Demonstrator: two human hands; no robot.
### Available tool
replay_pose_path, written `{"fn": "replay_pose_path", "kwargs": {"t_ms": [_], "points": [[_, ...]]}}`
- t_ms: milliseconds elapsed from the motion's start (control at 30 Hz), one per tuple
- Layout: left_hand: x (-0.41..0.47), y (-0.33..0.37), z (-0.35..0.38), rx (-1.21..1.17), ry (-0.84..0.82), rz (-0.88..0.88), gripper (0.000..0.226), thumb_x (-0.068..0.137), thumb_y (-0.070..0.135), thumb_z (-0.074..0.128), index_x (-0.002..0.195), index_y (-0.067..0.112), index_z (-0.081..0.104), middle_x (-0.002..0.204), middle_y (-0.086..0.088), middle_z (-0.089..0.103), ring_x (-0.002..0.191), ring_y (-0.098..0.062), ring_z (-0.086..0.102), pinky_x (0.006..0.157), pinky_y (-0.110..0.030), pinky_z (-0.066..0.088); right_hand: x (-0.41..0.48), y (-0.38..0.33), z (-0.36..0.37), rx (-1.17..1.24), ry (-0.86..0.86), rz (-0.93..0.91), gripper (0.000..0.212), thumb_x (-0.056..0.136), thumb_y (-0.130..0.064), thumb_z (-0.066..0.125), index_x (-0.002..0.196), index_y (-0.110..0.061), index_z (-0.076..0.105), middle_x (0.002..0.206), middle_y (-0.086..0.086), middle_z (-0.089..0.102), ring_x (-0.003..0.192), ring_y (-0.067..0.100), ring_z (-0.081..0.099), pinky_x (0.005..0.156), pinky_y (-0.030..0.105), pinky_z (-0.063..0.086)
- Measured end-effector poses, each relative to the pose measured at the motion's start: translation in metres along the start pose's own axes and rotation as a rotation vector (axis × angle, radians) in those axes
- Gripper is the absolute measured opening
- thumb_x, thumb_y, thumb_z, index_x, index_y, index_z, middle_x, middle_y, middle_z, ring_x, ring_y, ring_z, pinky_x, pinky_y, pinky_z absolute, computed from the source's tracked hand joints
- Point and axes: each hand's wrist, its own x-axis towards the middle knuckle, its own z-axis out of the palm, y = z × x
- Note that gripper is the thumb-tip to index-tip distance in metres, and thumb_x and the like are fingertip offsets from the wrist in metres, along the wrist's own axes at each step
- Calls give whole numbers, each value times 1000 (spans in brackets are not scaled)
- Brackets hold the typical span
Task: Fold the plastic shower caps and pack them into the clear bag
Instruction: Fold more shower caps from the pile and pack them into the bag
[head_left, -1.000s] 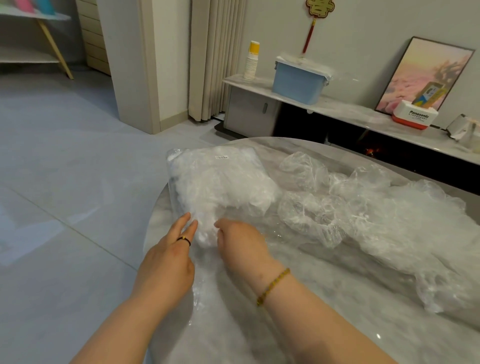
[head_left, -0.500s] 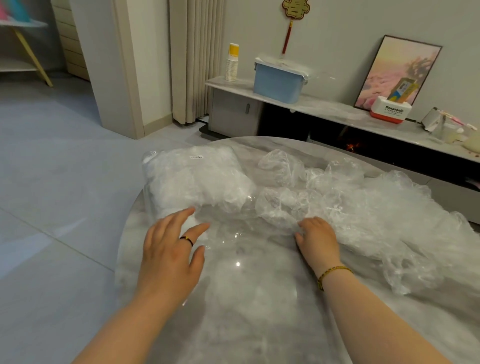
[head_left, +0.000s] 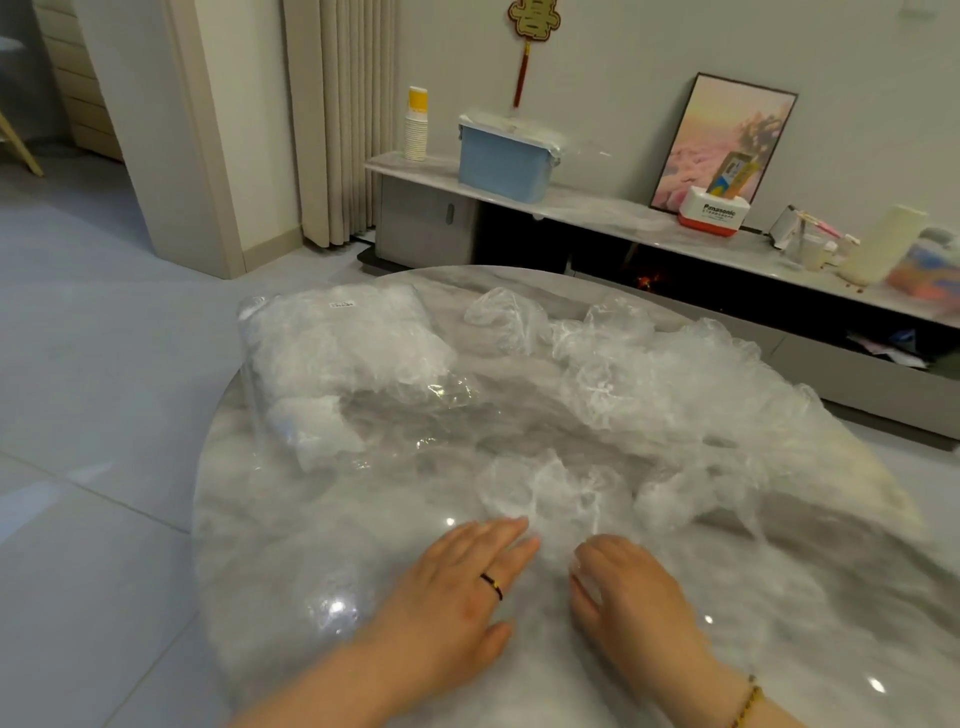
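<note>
A clear bag (head_left: 337, 353) stuffed with folded white caps lies at the table's far left. A loose pile of crumpled shower caps (head_left: 691, 384) spreads across the right half. One cap (head_left: 550, 493) lies pulled toward me in the middle of the table. My left hand (head_left: 462, 587) rests flat with straight fingers at that cap's near edge. My right hand (head_left: 628, 587) has its fingers curled onto the thin plastic at the cap's near edge.
The round marble table (head_left: 363, 644) has its left edge near my left arm, with grey floor beyond. Behind the table runs a low cabinet (head_left: 597, 213) carrying a blue box (head_left: 504, 163), paper cups, a framed picture and a Panasonic box.
Both hands left the clear bag. The right hand reached to the pile and drew one cap toward me; the left hand came back beside it. The view shifted right.
</note>
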Motion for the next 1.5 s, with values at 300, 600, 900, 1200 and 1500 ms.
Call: {"fn": "replay_pose_path", "kwargs": {"t_ms": [300,600,900,1200,1500], "points": [[-24,38,16,-103,-101,-9,32,65,33,39,74,32,70,85,18,68,99,-2,49,105,-21,18,-69,-26,-25,259,-259,-55,29,60,-30,42,68,-27,70,66,-15,65,57,-1,60,51,7,43],[-35,29,6,-731,-216,-458,52,87,14,62,65,61,63,85,46,56,96,31,43,83,4,32,-69,-17,-38,727,-304,492,31,89,-13,53,62,-27,45,57,-11,55,57,2,49,58,12,36],[-16,37,0,-568,-55,-787,28,88,27,61,62,31,51,56,12,52,58,-1,51,56,-11,35,-54,-18,-22,386,-316,581,12,94,-25,45,83,-28,41,62,-12,43,55,4,40,51,15,32],[-5,40,-1,-32,10,-501,44,62,24,83,92,22,50,88,9,54,70,-9,46,53,-19,26,-50,-17,-25,219,-301,639,22,95,-30,44,99,-26,24,65,-12,39,50,4,36,43,19,25],[-9,34,13,-108,171,118,30,78,16,44,70,20,73,79,7,70,83,-8,49,82,-18,35,-55,-22,-12,204,48,-110,18,68,-29,48,85,-25,54,90,-6,66,95,10,50,90,25,36]]}}
